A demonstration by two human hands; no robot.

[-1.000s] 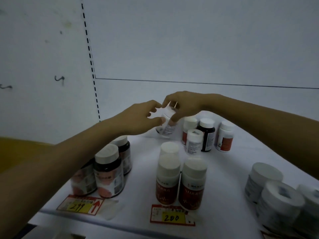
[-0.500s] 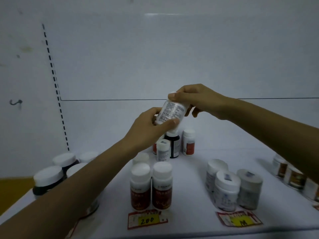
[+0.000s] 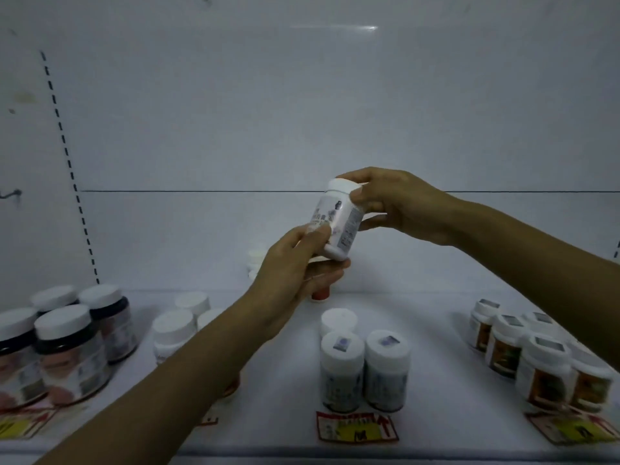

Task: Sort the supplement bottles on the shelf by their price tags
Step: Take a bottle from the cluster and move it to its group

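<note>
White shelf (image 3: 436, 330), dim light. Right hand (image 3: 396, 203) curled round cap and upper body of white bottle (image 3: 335, 223). Left hand (image 3: 292, 273) pinches lower body, fingers under base.

Bottle in air, above and behind middle price tag (image 3: 357, 430), clear of shelf. Long axis near vertical, cap up, leaning slightly right; label faces camera.

Likely label-reading step: hold steady, turn slowly, support base, match price before placing.

White-capped pair (image 3: 364, 374) just behind tag. Dark jars (image 3: 67, 347) far left of tag, orange-label bottles (image 3: 536, 364) to its right.
</note>
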